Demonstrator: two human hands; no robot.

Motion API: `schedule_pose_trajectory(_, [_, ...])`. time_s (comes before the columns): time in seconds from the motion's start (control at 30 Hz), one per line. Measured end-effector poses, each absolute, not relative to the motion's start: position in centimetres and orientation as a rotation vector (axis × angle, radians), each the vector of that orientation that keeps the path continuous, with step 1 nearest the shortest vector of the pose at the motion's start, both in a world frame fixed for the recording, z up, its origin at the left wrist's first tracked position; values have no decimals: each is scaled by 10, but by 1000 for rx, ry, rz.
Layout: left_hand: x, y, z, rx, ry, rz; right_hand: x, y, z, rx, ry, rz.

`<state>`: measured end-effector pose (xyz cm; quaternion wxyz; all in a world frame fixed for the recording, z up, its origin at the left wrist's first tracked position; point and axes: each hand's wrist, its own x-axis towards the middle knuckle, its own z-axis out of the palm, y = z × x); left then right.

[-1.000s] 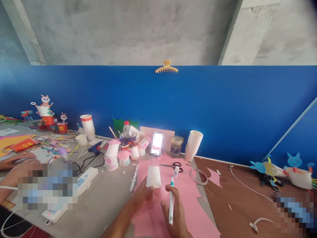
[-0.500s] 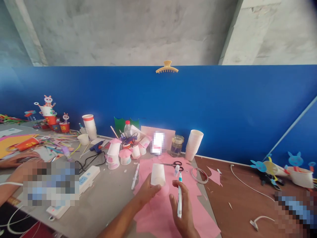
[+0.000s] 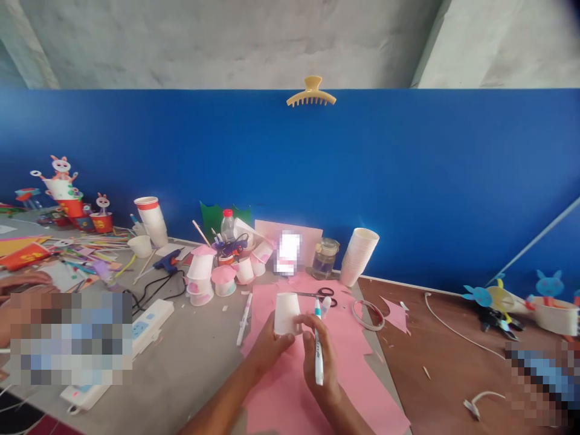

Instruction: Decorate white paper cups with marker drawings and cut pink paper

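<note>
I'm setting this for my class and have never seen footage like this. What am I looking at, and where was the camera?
These pictures come from a camera worn on a person's head, looking forward and down, so the two bare hands at the bottom are the wearer's own. The left hand holds a white paper cup. The right hand holds a white pen with a teal tip. Beneath them lie pink paper sheets on a grey table, with scissors and a stack of white cups beyond. The hand at far left belongs to another person.
</note>
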<state>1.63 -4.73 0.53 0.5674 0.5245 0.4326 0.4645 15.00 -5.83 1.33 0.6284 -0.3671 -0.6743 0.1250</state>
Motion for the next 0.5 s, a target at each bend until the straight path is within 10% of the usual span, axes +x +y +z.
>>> schedule_pose_trajectory(0.5, [15,-49,4,1108,955,1139,149,-59,-12,-840,-1618,226])
